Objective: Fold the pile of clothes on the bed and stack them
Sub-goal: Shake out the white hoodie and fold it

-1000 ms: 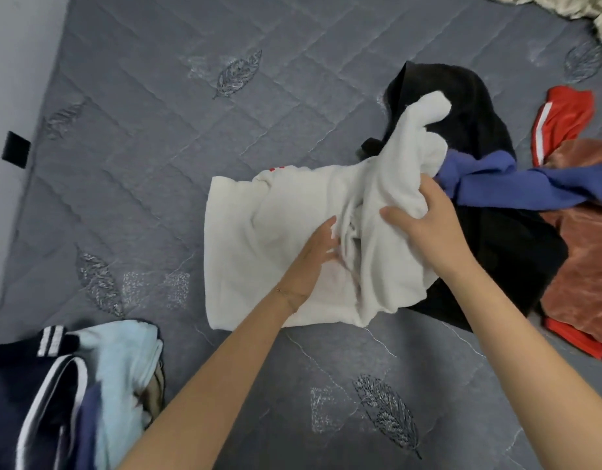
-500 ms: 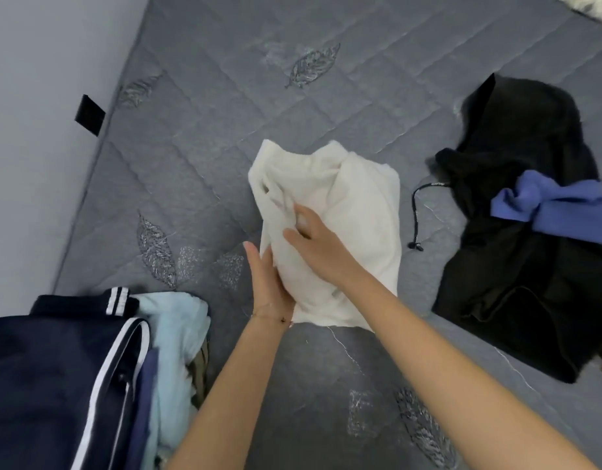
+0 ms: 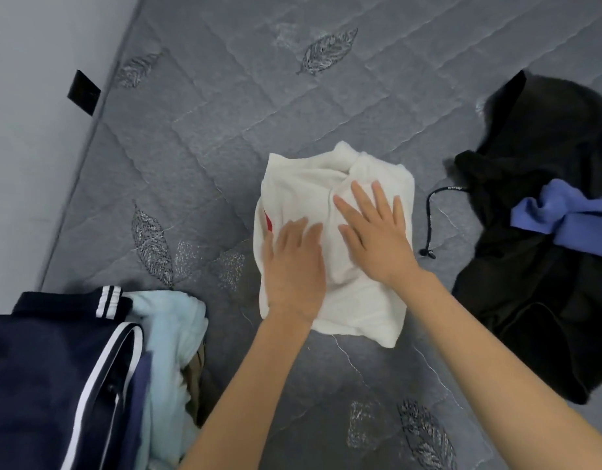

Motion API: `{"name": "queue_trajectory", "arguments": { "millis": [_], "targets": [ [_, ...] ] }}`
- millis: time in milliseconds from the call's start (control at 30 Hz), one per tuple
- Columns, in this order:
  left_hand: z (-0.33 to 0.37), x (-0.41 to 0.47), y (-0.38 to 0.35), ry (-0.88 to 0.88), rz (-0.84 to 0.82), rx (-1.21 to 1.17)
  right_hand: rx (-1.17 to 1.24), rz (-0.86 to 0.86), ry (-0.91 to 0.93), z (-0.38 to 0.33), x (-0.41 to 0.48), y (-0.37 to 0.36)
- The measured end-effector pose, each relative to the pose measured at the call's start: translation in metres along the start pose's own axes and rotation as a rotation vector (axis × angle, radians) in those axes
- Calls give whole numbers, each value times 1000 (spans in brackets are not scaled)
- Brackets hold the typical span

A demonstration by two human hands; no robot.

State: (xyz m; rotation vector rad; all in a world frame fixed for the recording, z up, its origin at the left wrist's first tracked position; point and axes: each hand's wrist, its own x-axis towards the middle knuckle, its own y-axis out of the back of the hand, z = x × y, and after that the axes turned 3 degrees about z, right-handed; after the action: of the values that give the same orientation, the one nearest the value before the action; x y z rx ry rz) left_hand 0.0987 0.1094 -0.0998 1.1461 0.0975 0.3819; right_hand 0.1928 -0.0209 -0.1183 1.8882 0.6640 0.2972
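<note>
A white garment [image 3: 360, 313] lies folded into a compact bundle in the middle of the grey quilted bed [image 3: 225, 147], a bit of red print showing at its left edge. My left hand [image 3: 294, 266] rests flat on its left half with straight fingers. My right hand [image 3: 374, 232] presses flat on its right half, fingers spread. At the lower left sits a stack of folded clothes with a navy white-striped garment [image 3: 48, 374] on top and a light blue one [image 3: 170, 334] beside it. At the right lies a black garment [image 3: 536, 283] with a blue one [image 3: 564, 218] on it.
A grey wall [image 3: 31, 130] runs along the bed's left edge, with a small black tab [image 3: 83, 92] at the seam. A black drawstring [image 3: 431, 225] trails from the black garment toward the white bundle.
The white garment was gathered off the pile, folded over and laid down left of the black one. Both hands went from gripping it to lying flat on it.
</note>
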Motion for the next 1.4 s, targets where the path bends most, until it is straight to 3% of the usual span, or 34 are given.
{"name": "queue_trajectory", "arguments": {
  "millis": [100, 200, 333, 400, 533, 600, 700, 800, 867, 933, 1067, 1167, 1300, 1400],
  "targets": [
    [-6, -17, -29, -11, -167, 161, 44, 43, 44, 8, 15, 12],
    [-41, -33, -48, 66, -242, 267, 50, 130, -35, 19, 29, 19],
    [-70, -42, -51, 209, -332, 348, -43, 12, -63, 21, 43, 13],
    [-65, -36, -48, 202, -244, 366, -86, -60, -80, 20, 50, 7],
    [-33, -10, -47, 123, 1, 160, -87, -172, -88, 20, 64, 6],
    [-17, 15, -48, 209, 42, -26, 60, -80, -45, 21, 71, 12],
    [-15, 49, -51, 493, 97, -251, 259, 145, -71, 30, 79, 21],
    [-27, 60, -51, 640, 76, -209, 253, 73, -208, 41, 86, 26],
    [-35, 56, -51, 641, 34, -178, 191, 47, -189, 42, 87, 26],
    [-40, 54, -46, 599, 105, -205, 253, 121, -192, 40, 86, 29],
    [-48, 70, -19, 760, 332, -354, 331, 322, -165, 27, 89, 37],
    [-59, 79, -10, 769, 326, -287, 295, 389, -154, 19, 100, 29],
    [-80, 73, -27, 744, 106, -145, 68, 145, -176, 23, 116, 14],
    [-75, 59, -33, 597, 176, -94, -43, -37, -164, 30, 123, 9]
  ]
}}
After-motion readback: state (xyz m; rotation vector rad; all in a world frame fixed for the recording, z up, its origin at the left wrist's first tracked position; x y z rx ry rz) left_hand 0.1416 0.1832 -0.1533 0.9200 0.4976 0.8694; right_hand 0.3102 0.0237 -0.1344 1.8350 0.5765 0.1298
